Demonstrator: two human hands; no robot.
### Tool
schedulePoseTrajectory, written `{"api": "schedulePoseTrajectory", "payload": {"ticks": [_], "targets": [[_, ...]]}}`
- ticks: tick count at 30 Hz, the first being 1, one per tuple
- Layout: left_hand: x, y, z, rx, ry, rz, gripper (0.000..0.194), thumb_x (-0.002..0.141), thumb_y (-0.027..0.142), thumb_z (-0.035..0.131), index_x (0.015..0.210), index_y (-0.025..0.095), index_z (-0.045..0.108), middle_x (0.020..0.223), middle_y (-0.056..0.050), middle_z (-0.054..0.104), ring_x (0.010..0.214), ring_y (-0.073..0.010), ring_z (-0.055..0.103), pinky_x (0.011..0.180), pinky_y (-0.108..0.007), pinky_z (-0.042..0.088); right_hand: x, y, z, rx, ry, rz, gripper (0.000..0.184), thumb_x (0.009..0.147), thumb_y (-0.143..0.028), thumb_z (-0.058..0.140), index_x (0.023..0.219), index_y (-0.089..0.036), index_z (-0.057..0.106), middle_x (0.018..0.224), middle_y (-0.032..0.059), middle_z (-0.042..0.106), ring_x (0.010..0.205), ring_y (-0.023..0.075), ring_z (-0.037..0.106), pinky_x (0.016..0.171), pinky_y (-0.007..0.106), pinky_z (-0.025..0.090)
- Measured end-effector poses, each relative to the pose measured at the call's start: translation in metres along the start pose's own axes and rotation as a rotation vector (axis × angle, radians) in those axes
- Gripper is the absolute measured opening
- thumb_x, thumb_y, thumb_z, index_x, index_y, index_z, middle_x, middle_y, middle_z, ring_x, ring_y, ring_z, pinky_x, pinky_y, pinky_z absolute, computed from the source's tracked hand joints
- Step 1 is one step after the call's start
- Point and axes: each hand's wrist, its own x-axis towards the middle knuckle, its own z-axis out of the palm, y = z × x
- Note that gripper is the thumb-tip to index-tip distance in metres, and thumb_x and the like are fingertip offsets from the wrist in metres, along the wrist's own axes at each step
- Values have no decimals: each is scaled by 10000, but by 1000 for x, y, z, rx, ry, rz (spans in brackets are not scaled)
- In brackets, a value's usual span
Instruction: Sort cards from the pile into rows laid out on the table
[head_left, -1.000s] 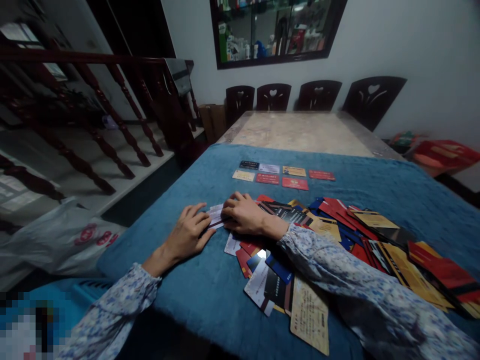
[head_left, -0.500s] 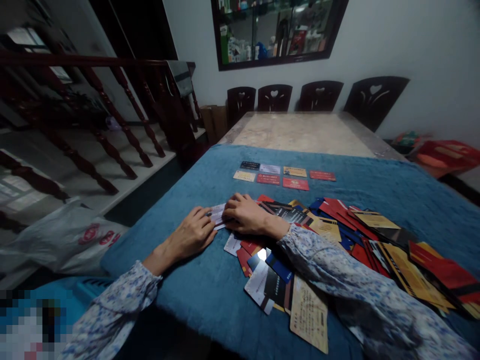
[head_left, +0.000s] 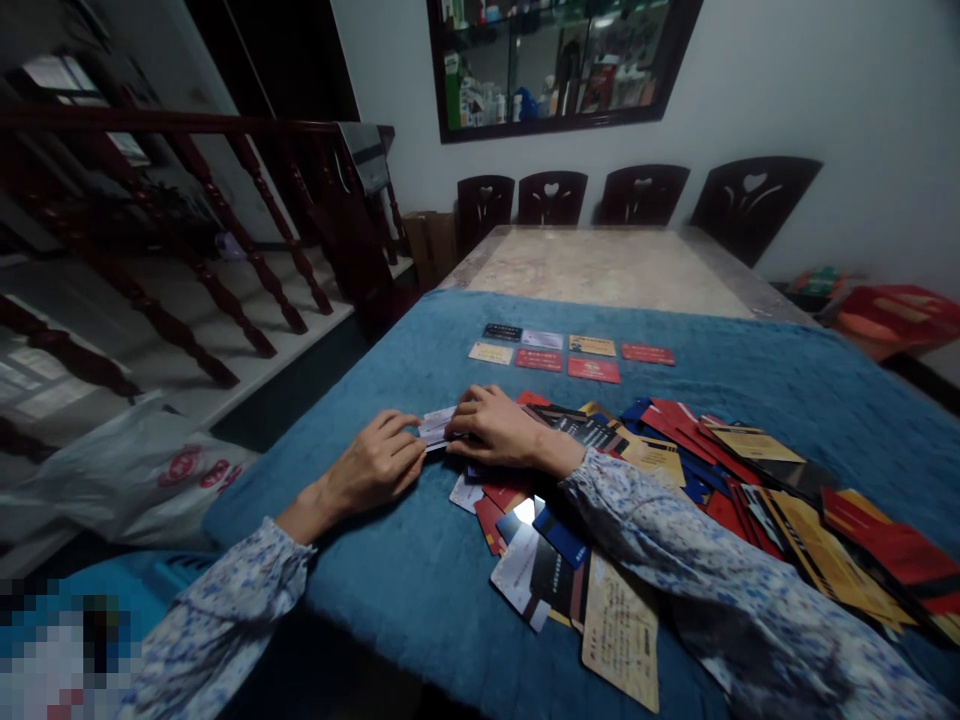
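Place: a home, a dining area by the look of it, as I see it through the head view
Table: long, pale stone-like top point(head_left: 600, 265), with a blue cloth point(head_left: 360, 400) over the near part
Seating: dark chairs point(head_left: 553, 197) with heart cut-outs, lined up by the far end
Wall: I make out a recessed glass-fronted cabinet point(head_left: 551, 70) crowded with bottles and household items
Left side: turned dark-wood railing point(head_left: 247, 240) along a raised, pale-edged floor

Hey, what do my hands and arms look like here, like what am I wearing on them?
Both arms are in loose sleeves, pale with a small blue floral print and gathered at the cuffs. The left hand and right hand are bare, with no gloves.
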Motion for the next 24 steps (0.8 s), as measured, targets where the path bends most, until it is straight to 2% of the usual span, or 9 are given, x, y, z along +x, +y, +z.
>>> {"api": "schedulePoseTrajectory", "payload": {"ticks": [4, 8, 12, 16, 24], "targets": [[-2, -5, 3, -58, 32, -20, 182, 930, 111, 570, 987, 169, 733, 878, -93, 744, 991, -254, 685, 889, -455, 564, 0, 1, 2, -15, -1, 4, 258, 981, -338, 613, 1160, -195, 730, 1141, 109, 743, 1105, 251, 532, 872, 384, 319], [-2, -10, 4, -82, 47, -38, 181, 943, 118, 561, 989, 159, 731, 862, -98, 737, 984, -252, 681, 866, -440, 573, 1, 0, 3, -21, 5, 70, 246, 984, -213, 565, 1166, -212, 730, 1142, 98, 744, 1095, 239, 544, 850, 369, 312], [-1, -16, 9, -106, 91, -101, 187, 979, 155, 539, 1013, 156, 724, 904, -108, 739, 969, -238, 680, 847, -413, 580, 2, 0, 3, -19, 31, 154, 262, 1031, -222, 489, 1129, -204, 731, 1085, 94, 756, 1046, 231, 559, 794, 348, 301], [1, -20, 15, -168, 96, -185, 218, 1006, 178, 506, 1068, 166, 715, 882, -89, 727, 935, -220, 673, 839, -391, 573, 3, 0, 4, -15, 54, 209, 236, 1014, -180, 499, 1109, -202, 714, 1073, 86, 763, 1017, 222, 578, 783, 337, 304], [3, -26, 28, -223, 112, -256, 295, 1009, 177, 486, 1243, 161, 664, 1001, -111, 737, 954, -223, 661, 862, -404, 576, 4, -1, 6, -16, 101, 350, 297, 986, -157, 510, 1260, -200, 618, 1094, 115, 756, 1055, 249, 613, 838, 349, 359]]}}
